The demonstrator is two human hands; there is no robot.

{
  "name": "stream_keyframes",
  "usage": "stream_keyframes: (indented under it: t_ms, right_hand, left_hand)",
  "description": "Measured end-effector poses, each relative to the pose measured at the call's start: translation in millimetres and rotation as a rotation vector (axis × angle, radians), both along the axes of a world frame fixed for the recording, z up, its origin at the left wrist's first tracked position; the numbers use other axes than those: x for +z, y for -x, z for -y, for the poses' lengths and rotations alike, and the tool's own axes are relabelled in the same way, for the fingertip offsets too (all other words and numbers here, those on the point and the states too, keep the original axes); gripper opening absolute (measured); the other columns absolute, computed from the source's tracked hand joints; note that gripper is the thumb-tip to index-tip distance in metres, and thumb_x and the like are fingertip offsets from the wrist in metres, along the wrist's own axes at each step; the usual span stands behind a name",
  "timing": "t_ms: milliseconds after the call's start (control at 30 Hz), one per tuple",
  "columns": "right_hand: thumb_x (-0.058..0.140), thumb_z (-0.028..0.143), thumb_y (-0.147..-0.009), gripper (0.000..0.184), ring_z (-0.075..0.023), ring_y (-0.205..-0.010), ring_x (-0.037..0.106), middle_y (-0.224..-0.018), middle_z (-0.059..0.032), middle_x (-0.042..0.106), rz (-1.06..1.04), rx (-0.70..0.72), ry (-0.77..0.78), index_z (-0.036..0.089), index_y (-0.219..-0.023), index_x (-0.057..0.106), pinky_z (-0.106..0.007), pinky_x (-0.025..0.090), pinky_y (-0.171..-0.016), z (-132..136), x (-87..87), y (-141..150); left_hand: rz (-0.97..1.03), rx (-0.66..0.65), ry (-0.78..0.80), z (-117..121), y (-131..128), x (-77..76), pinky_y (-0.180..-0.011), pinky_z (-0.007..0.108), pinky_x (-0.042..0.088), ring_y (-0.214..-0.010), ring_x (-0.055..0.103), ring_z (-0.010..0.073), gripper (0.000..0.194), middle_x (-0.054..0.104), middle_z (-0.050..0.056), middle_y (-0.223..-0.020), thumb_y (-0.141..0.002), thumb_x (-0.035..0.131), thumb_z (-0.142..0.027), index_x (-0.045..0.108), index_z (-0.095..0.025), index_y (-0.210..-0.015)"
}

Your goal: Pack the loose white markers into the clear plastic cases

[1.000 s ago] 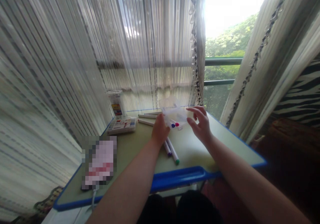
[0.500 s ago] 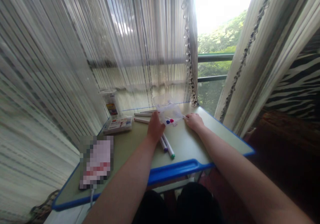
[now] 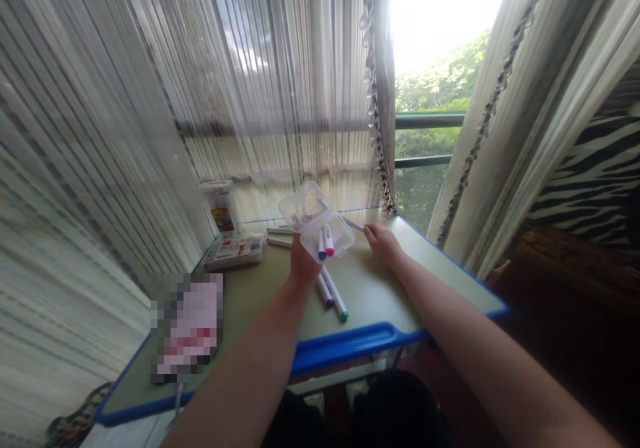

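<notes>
My left hand is closed around the underside of a clear plastic case, its lid tipped back. Inside the case lie a blue-capped marker and a pink-capped marker. My right hand pinches a white marker by one end; its other end points at the case's right side. On the table below the case rest a purple-capped marker and a green-capped marker. More white markers lie left of my left hand, partly hidden by it.
The blue-edged table stands against curtains. At its back left are a flat box and a clear container. A blurred-out pinkish object with a cable lies at the left edge.
My left hand has tilted the case toward me and shifted it slightly left, so the markers inside show more fully. My right hand has lifted its marker, which now shows at greater length.
</notes>
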State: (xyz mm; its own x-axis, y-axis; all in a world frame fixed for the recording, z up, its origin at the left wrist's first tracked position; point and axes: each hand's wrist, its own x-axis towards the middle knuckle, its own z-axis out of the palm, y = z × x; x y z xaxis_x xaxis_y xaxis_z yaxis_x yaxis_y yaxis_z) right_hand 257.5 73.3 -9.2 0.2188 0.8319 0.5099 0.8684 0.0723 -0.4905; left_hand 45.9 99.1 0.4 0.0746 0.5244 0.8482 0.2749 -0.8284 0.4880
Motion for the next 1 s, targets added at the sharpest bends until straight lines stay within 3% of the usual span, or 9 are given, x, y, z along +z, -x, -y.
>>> stream_keyframes:
  t_ms: [233,400,533,600,667,733,800,1000]
  right_hand:
    - [0.04,0.027,-0.091,0.03,-0.0191,-0.085,0.063,-0.09,-0.0098,0.07,-0.047,-0.007,-0.025,0.016,-0.094,0.067,-0.027,0.043,-0.074,-2,-5.0,-3]
    - [0.04,0.028,-0.091,0.03,-0.0207,-0.086,0.063,-0.091,-0.0112,0.07,-0.042,0.006,-0.038,0.015,-0.093,0.067,-0.03,0.044,-0.076,-4,-6.8,-3]
    - [0.046,0.029,-0.088,0.025,-0.0201,-0.08,0.064,-0.086,-0.0096,0.07,-0.112,0.019,-0.098,0.015,-0.095,0.065,-0.03,0.046,-0.071,-2,-5.5,-1]
    - [0.049,0.032,-0.087,0.022,-0.0189,-0.071,0.063,-0.078,-0.0067,0.069,-0.137,0.023,-0.204,0.017,-0.094,0.064,-0.029,0.046,-0.066,4,-1.0,2]
    - [0.05,0.036,-0.087,0.022,-0.0181,-0.067,0.061,-0.075,-0.0052,0.068,-0.127,-0.009,-0.413,0.018,-0.091,0.063,-0.029,0.046,-0.064,13,6.4,5]
    - [0.048,0.037,-0.089,0.023,-0.0179,-0.072,0.061,-0.082,-0.0059,0.067,-0.106,-0.084,-0.678,0.018,-0.094,0.061,-0.03,0.048,-0.066,24,15.0,7]
    - [0.048,0.035,-0.09,0.021,-0.0184,-0.078,0.062,-0.088,-0.0071,0.066,-0.055,-0.114,-0.846,0.018,-0.098,0.058,-0.031,0.048,-0.07,34,22.6,7]
    - [0.049,0.034,-0.089,0.017,-0.0164,-0.072,0.06,-0.082,-0.0043,0.063,-0.043,-0.135,-0.92,0.019,-0.094,0.055,-0.029,0.048,-0.066,47,33.0,3]
  left_hand:
    - [-0.038,0.004,-0.008,2,1,-0.6,-0.098,0.045,0.048,-0.107,0.06,0.0248,0.038,0.063,0.01,-0.103,-0.069,0.069,-0.021,0.051,-0.02,-0.102]
    - [-0.029,-0.046,-0.002,5,0,-0.3,-0.096,0.042,0.05,-0.106,0.06,0.0236,0.044,0.062,0.011,-0.109,-0.067,0.07,-0.021,0.05,-0.02,-0.106]
    - [-0.038,-0.015,0.028,6,0,-0.4,-0.092,0.041,0.052,-0.104,0.061,0.0237,0.043,0.062,0.01,-0.108,-0.068,0.07,-0.021,0.051,-0.021,-0.106]
    - [-0.041,0.011,0.039,6,-1,-0.9,-0.09,0.041,0.052,-0.101,0.061,0.0236,0.041,0.062,0.009,-0.106,-0.069,0.068,-0.022,0.051,-0.02,-0.107]
    - [-0.04,0.032,0.047,6,-3,-1.6,-0.088,0.042,0.052,-0.098,0.062,0.0236,0.04,0.062,0.009,-0.103,-0.071,0.066,-0.025,0.051,-0.019,-0.108]
    - [-0.041,0.053,0.056,4,-4,-2.5,-0.087,0.042,0.052,-0.096,0.061,0.0243,0.041,0.061,0.011,-0.102,-0.072,0.065,-0.027,0.051,-0.017,-0.109]
    - [-0.052,0.068,0.06,3,-4,-3.7,-0.087,0.043,0.052,-0.097,0.061,0.0249,0.039,0.06,0.012,-0.102,-0.074,0.064,-0.028,0.051,-0.016,-0.108]
    - [-0.123,0.117,0.075,1,-3,-6.0,-0.089,0.043,0.049,-0.103,0.059,0.0256,0.039,0.059,0.011,-0.106,-0.073,0.065,-0.026,0.049,-0.019,-0.108]
